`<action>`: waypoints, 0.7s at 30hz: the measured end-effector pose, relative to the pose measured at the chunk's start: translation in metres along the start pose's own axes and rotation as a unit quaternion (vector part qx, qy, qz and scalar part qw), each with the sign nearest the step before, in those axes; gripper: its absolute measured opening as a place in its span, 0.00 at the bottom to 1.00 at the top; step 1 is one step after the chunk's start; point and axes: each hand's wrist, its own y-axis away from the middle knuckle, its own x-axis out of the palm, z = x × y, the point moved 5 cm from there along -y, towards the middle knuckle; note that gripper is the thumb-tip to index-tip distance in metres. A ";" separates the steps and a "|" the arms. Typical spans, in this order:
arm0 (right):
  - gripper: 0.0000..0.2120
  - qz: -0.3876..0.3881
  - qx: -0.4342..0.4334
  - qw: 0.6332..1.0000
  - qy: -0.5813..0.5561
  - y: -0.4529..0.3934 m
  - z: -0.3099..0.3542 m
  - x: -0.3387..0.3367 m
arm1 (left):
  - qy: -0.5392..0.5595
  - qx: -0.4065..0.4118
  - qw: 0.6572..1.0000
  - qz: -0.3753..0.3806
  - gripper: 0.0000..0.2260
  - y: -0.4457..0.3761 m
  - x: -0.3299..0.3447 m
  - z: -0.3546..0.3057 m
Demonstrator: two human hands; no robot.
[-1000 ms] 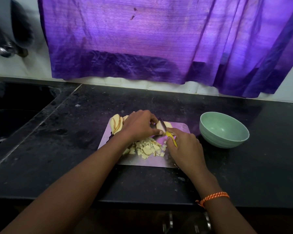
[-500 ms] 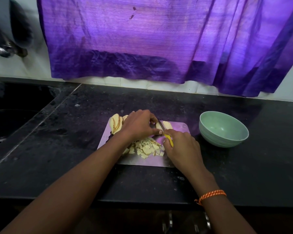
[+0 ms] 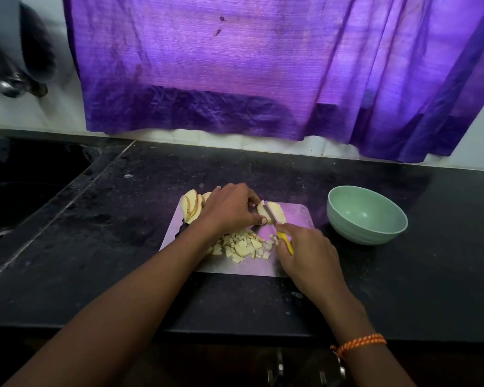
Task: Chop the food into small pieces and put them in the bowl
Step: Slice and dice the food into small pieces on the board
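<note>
Since a moment ago the knife [image 3: 274, 223] has drawn back toward the right hand [image 3: 309, 252], whose fingers clench its yellow handle; the left hand [image 3: 229, 208] pins a slice [image 3: 271, 212]. Chopped pieces [image 3: 241, 245] heap on the board [image 3: 299, 216], uncut slices [image 3: 192, 206] remain, and the bowl [image 3: 366, 215] looks empty.

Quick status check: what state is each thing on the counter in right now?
Bowl: upright, empty.
Slice: pinned by left hand, knife blade across it.
Knife: gripped by right hand.
Chopped pieces: heaped on cutting board.
Uncut slices: stacked at board's left.
</note>
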 end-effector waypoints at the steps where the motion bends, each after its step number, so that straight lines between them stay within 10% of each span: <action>1: 0.19 -0.006 0.000 1.000 -0.006 0.004 -0.003 -0.001 | 0.001 -0.001 1.000 -0.001 0.21 0.000 0.000 0.000; 21: 0.21 -0.039 0.008 0.999 -0.024 0.025 -0.029 -0.002 | -0.002 0.057 0.998 -0.010 0.07 0.000 0.000 -0.004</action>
